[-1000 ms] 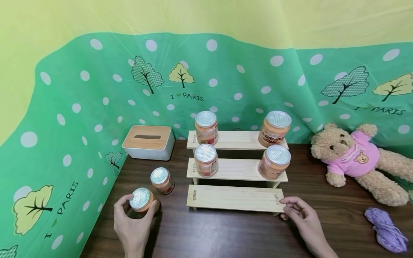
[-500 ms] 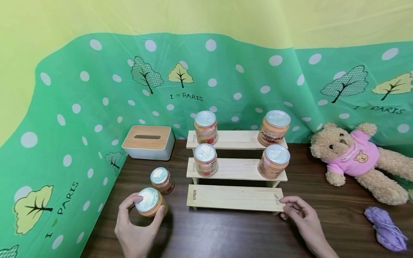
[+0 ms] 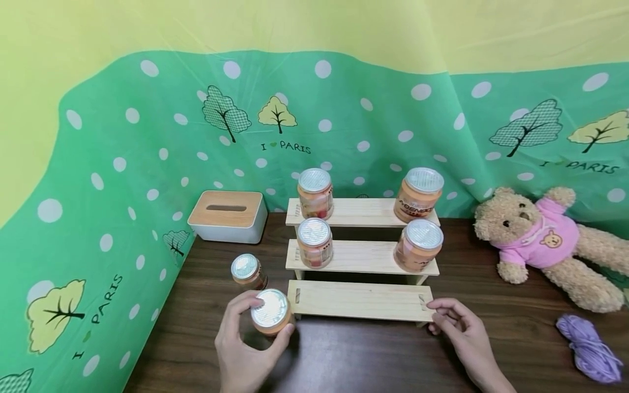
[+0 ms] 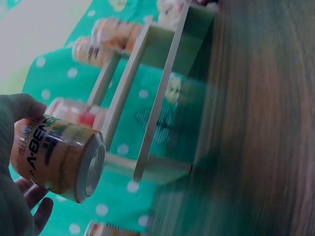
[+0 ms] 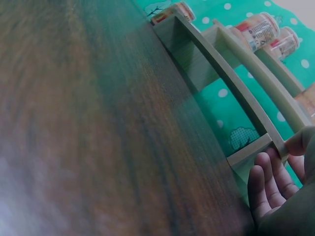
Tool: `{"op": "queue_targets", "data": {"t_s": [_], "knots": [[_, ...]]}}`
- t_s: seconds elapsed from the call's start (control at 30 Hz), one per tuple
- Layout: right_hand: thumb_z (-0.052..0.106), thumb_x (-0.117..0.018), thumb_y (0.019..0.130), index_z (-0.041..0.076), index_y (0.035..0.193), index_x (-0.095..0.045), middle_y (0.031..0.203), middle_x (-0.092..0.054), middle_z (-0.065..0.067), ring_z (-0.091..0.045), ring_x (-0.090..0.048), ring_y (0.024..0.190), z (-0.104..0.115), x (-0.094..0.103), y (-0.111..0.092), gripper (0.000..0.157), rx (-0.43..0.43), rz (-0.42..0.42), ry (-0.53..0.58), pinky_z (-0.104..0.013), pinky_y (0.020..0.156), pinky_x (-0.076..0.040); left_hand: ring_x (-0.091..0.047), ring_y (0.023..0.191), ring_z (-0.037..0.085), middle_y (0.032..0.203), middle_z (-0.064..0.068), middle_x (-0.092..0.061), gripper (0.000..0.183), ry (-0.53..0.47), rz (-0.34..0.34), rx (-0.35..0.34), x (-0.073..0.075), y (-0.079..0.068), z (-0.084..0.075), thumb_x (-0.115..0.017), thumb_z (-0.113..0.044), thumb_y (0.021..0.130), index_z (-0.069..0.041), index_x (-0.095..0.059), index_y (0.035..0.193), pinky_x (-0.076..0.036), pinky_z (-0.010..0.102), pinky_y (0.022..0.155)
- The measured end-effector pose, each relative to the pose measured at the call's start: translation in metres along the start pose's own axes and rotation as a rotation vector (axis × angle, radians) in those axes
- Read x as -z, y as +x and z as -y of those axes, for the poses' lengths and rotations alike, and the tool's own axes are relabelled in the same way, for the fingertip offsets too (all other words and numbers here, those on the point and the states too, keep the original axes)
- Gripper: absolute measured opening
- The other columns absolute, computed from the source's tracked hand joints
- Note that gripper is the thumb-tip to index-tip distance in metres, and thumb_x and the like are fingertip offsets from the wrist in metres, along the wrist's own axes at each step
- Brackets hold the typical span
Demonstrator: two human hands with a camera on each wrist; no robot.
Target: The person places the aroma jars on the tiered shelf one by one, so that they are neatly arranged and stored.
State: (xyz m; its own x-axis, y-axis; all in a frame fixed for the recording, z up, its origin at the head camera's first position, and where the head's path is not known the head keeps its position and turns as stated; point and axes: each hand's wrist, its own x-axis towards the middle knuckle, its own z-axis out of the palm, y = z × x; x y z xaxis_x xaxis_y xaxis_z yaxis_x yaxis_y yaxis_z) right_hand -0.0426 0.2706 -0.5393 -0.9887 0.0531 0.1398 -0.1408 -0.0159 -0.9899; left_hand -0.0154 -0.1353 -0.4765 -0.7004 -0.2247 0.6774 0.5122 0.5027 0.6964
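My left hand (image 3: 248,338) grips a jar (image 3: 270,310) with a silvery lid, thumb and fingers round its sides, at the left end of the lowest step. In the left wrist view the jar (image 4: 56,155) shows dark lettering and its base is clear of the table. My right hand (image 3: 462,335) pinches the right end of the bottom board of a three-step wooden display rack (image 3: 361,301). The right wrist view has the thumb and fingers at the board's corner (image 5: 270,140). A smaller-looking jar (image 3: 247,270) stands on the table behind my left hand.
Two jars stand on the rack's top step, at the left (image 3: 315,194) and right (image 3: 419,195). The middle step carries a left jar (image 3: 315,243) and a right jar (image 3: 418,245). A tissue box (image 3: 228,216), teddy bear (image 3: 540,234) and purple yarn (image 3: 588,348) lie around.
My left hand has carried the jar rightward from the table's left side to beside the rack's lowest step. The right hand has stayed at the board's end.
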Motion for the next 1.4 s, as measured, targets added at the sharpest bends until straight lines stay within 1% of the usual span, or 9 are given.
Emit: {"op": "queue_targets", "data": {"t_s": [0.13,0.23,0.33,0.5,0.7,0.93,1.13,1.27,1.4], "knots": [[-0.018,-0.063,0.103,-0.014,0.118,-0.068,0.098,-0.075,-0.003,-0.013,-0.072,0.079,-0.001,0.001,-0.001,0.017,-0.004,-0.011,-0.005,-0.026,0.068,-0.063,-0.069,0.118,0.019,0.126,0.013,-0.072,0.07,-0.034,0.089,-0.018,-0.01,-0.001,-0.005,-0.105,-0.01,0.062,-0.003,-0.069,0.122,-0.048,0.019,0.112],[-0.018,-0.063,0.103,-0.014,0.119,-0.068,0.097,-0.075,-0.003,-0.014,-0.072,0.079,-0.002,0.002,-0.001,0.017,-0.008,-0.019,-0.009,-0.026,0.068,-0.063,-0.07,0.117,0.021,0.127,0.01,-0.072,0.071,-0.06,0.152,-0.016,-0.018,-0.001,-0.009,-0.105,-0.01,0.063,-0.006,-0.068,0.123,-0.048,0.019,0.112],[-0.019,-0.063,0.102,-0.015,0.118,-0.068,0.095,-0.074,-0.003,-0.013,-0.072,0.078,-0.002,0.001,-0.001,0.017,0.004,-0.021,-0.005,-0.026,0.068,-0.063,-0.071,0.116,0.024,0.129,0.009,-0.071,0.07,-0.084,0.199,-0.025,-0.025,-0.002,-0.013,-0.105,-0.01,0.064,-0.009,-0.068,0.123,-0.049,0.021,0.112],[-0.023,-0.062,0.1,-0.016,0.117,-0.067,0.092,-0.074,-0.004,-0.012,-0.072,0.076,-0.002,-0.001,0.001,0.019,0.039,-0.017,0.01,-0.025,0.068,-0.063,-0.07,0.119,0.026,0.129,0.006,-0.071,0.067,-0.119,0.259,-0.037,-0.036,-0.002,-0.018,-0.105,-0.012,0.068,-0.011,-0.066,0.124,-0.052,0.026,0.111],[-0.025,-0.061,0.099,-0.017,0.116,-0.066,0.09,-0.073,-0.003,-0.012,-0.071,0.075,-0.001,-0.001,0.001,0.019,0.061,-0.018,0.024,-0.024,0.067,-0.062,-0.07,0.118,0.024,0.129,0.004,-0.069,0.066,-0.153,0.312,-0.058,-0.052,-0.002,-0.023,-0.104,-0.016,0.072,-0.014,-0.066,0.125,-0.061,0.034,0.102],[-0.025,-0.062,0.099,-0.017,0.116,-0.066,0.09,-0.074,-0.004,-0.013,-0.071,0.074,-0.001,0.0,0.001,0.019,0.058,-0.021,0.022,-0.024,0.067,-0.062,-0.069,0.119,0.022,0.13,0.002,-0.069,0.066,-0.191,0.362,-0.059,-0.077,0.0,-0.029,-0.104,-0.018,0.071,-0.017,-0.065,0.124,-0.06,0.039,0.104],[-0.024,-0.062,0.1,-0.016,0.117,-0.067,0.09,-0.074,-0.004,-0.013,-0.072,0.075,-0.002,0.001,0.001,0.019,0.042,-0.017,0.031,-0.024,0.067,-0.062,-0.07,0.12,0.02,0.129,0.002,-0.069,0.063,-0.242,0.396,-0.05,-0.094,0.002,-0.035,-0.103,-0.018,0.074,-0.017,-0.065,0.124,-0.061,0.04,0.104],[-0.024,-0.061,0.1,-0.015,0.117,-0.067,0.091,-0.074,-0.004,-0.013,-0.072,0.076,-0.003,0.001,0.001,0.019,0.033,-0.009,0.047,-0.025,0.067,-0.063,-0.069,0.119,0.017,0.128,0.0,-0.068,0.061,-0.264,0.421,-0.043,-0.104,0.002,-0.038,-0.102,-0.02,0.077,-0.018,-0.064,0.125,-0.061,0.038,0.104],[-0.024,-0.061,0.1,-0.015,0.117,-0.067,0.092,-0.074,-0.004,-0.012,-0.072,0.076,-0.003,0.001,0.001,0.02,0.039,-0.007,0.052,-0.025,0.067,-0.063,-0.068,0.121,0.015,0.128,-0.001,-0.068,0.06,-0.28,0.445,-0.039,-0.114,0.001,-0.042,-0.102,-0.02,0.077,-0.019,-0.064,0.125,-0.061,0.036,0.105]]}}
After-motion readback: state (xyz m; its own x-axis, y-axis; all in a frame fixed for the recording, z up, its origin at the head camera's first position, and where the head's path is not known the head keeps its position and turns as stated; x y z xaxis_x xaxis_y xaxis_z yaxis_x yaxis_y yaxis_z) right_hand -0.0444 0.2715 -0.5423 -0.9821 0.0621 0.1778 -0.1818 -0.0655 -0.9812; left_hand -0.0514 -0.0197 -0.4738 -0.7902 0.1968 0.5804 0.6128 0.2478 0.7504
